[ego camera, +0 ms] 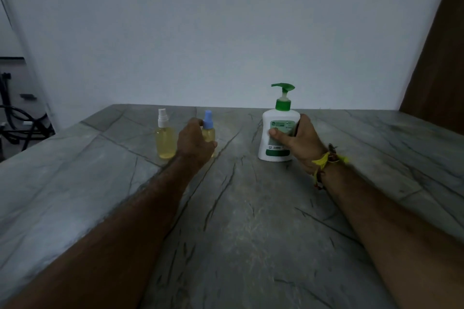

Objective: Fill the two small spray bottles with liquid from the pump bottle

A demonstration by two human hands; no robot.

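Observation:
Two small spray bottles of yellowish liquid stand upright on the grey stone counter (251, 221). The white-capped spray bottle (165, 136) stands free at the left. My left hand (194, 143) is wrapped around the blue-capped spray bottle (208, 123), hiding most of its body. To the right stands the white pump bottle (277, 130) with a green pump head and green label. My right hand (300, 143) grips its right side, thumb across the label. All three bottles rest on the counter.
A pale wall rises right behind the bottles. A brown wooden panel (437, 63) stands at the far right. The counter's left edge runs diagonally, with dark cables and equipment (17, 118) beyond it. A yellow thread band (326, 158) circles my right wrist.

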